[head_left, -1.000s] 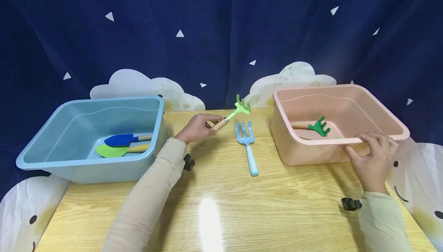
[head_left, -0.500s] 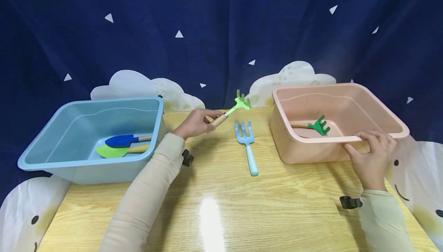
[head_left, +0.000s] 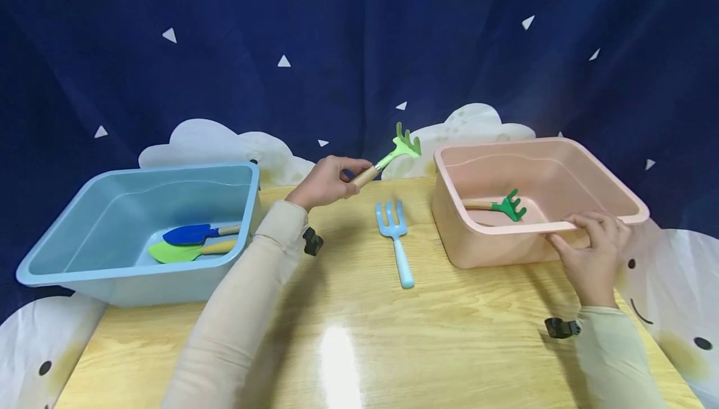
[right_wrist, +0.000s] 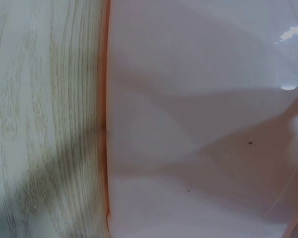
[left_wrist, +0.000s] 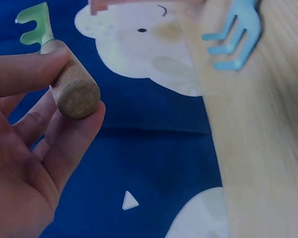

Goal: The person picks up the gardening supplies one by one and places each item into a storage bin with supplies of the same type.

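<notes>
My left hand (head_left: 328,181) pinches the wooden handle of a small light green hand rake (head_left: 402,147), held above the table with its tines up and to the right. In the left wrist view, thumb and fingers close around the handle (left_wrist: 78,94). My right hand (head_left: 595,262) grips the front rim of the pink tub (head_left: 494,250), fingers over the edge and thumb outside. Inside that tub lies a dark green hand rake (head_left: 510,207) with a wooden handle. A light blue hand fork (head_left: 402,265) rests on the table between the tubs. Only the pink wall shows clearly in the right wrist view.
A blue tub (head_left: 140,287) stands at the left, holding a blue trowel (head_left: 187,235) and a light green trowel (head_left: 173,252). Behind the wooden table (head_left: 449,340) hangs a dark blue curtain (head_left: 314,9) with white triangles and clouds.
My left hand has raised the light green rake and shifted it slightly right, toward the pink tub. My right hand keeps its grip on the rim. The head view has shifted a little.
</notes>
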{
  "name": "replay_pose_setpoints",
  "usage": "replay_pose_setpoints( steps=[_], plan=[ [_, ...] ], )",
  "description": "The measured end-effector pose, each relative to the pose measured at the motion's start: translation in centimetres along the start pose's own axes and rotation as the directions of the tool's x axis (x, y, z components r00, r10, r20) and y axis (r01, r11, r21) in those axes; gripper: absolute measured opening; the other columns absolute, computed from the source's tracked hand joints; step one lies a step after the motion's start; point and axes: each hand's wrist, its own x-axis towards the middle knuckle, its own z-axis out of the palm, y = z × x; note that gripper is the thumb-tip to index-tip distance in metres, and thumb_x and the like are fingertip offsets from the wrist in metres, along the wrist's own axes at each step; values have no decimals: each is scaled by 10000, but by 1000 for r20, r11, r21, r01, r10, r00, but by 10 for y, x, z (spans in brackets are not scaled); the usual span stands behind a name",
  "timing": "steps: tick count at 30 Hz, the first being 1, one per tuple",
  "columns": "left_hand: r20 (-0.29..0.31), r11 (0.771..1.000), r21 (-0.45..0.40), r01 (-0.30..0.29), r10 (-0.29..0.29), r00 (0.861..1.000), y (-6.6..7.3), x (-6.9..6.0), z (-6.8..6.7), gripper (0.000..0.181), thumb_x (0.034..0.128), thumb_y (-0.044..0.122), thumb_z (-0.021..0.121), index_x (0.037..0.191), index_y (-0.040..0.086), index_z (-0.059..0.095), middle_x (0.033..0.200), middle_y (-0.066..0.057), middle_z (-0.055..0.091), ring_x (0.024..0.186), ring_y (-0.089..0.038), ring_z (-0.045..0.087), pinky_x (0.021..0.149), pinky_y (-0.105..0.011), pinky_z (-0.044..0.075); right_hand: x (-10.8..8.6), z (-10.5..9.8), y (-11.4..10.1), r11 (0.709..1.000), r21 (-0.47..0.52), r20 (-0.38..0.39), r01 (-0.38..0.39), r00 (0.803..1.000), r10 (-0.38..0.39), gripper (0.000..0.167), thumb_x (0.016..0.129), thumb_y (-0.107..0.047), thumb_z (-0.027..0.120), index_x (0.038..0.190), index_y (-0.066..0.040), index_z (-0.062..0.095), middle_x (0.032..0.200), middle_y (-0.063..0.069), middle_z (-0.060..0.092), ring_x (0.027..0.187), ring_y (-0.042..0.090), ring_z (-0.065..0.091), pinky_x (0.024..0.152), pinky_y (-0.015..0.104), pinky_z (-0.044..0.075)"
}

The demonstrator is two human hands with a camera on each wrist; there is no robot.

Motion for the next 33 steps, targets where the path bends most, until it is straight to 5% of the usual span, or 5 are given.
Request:
replay_pose_setpoints(
  steps=[19,24,29,33],
  plan=[
    [18,985,115,-129,127,992,68,28,-6,504,862,32,687,1330,215,648,1179,-40,704,839,-172,699,691,-262,555,0,1,0,999,-18,20,41,999,-41,437,604,98,852,995,105,656,1084,-334,390,1216,-76,245,1139,393,166],
    [26,979,134,-151,149,988,80,31,-3,505,866,23,685,1331,217,648,1190,-38,707,831,-150,693,677,-246,548,-2,1,3,997,-6,21,73,997,-73,445,747,-188,858,1013,106,657,1108,-288,421,1227,-52,254,1145,401,162],
    [34,978,110,-180,177,984,94,35,4,506,866,1,667,1324,218,653,1155,-31,718,760,-133,677,621,-238,521,-1,2,5,996,-14,18,83,996,-82,795,789,-645,697,1027,112,650,1078,121,592,1229,-61,241,1145,412,156],
    [55,971,96,-220,216,975,102,39,14,501,857,-15,655,1300,219,670,1102,-24,736,719,-133,687,635,-228,516,-2,3,4,997,-17,20,73,997,-72,545,789,-338,826,1031,117,649,1092,234,564,1225,-79,230,1142,400,154]
  ],
)
